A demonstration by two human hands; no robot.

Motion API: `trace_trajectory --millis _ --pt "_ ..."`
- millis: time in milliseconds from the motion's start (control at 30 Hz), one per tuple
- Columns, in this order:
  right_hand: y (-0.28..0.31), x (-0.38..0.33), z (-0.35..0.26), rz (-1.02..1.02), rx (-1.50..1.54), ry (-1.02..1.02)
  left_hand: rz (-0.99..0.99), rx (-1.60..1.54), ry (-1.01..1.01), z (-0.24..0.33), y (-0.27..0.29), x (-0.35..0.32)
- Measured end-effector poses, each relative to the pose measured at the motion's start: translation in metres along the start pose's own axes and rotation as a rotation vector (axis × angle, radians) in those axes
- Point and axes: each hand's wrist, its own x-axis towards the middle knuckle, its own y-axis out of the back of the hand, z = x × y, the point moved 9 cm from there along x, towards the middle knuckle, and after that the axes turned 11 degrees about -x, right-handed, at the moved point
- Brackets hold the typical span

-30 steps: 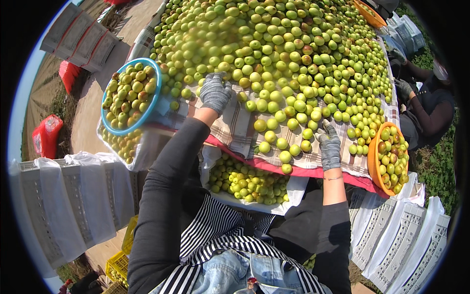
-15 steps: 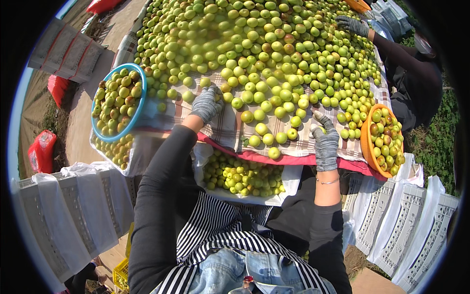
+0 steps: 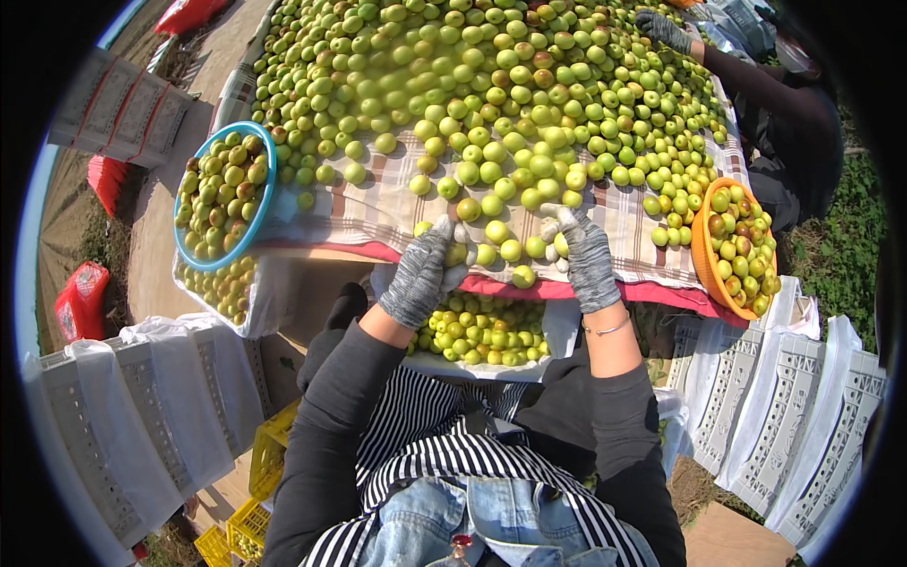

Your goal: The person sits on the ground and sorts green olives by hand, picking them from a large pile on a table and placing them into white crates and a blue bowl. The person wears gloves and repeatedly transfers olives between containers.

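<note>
Green jujubes [image 3: 491, 151] are heaped over a plaid cloth [image 3: 642, 236] on the table, with loose ones near its front edge. My left hand [image 3: 420, 274], in a grey knit glove, curls around a jujube [image 3: 455, 254] at that edge. Opposite it, my right hand [image 3: 590, 262], gloved alike, has a jujube [image 3: 561, 246] between thumb and fingers. Several loose jujubes [image 3: 510, 249] lie between the two hands. Below the edge, in front of my lap, a white-lined crate [image 3: 559, 345] holds more jujubes.
A blue basin [image 3: 271, 189] of browner jujubes stands left, above another lined crate [image 3: 260, 302]. An orange basket [image 3: 702, 255] of jujubes sits at the right corner. Grey crates [image 3: 756, 406] flank me; yellow crates [image 3: 269, 454] stand low left. A co-worker's gloved hand [image 3: 664, 31] reaches in at far right.
Both hands have drawn closer together at the front edge, the left moving right and nearer me, the right moving left. Jujubes now sit in their fingers.
</note>
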Motion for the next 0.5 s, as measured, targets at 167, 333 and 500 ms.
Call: trace_trajectory --millis 167,333,500 --pt "-0.030 -0.013 -0.011 -0.162 -0.043 0.126 -0.010 -0.457 0.002 -0.021 -0.012 0.002" --pt "-0.051 -0.022 -0.015 -0.205 -0.158 0.252 -0.057 0.130 -0.058 -0.012 -0.031 0.008" --pt "-0.055 -0.022 -0.022 -0.084 -0.550 0.413 -0.116 -0.232 -0.035 -0.014 -0.039 0.008"
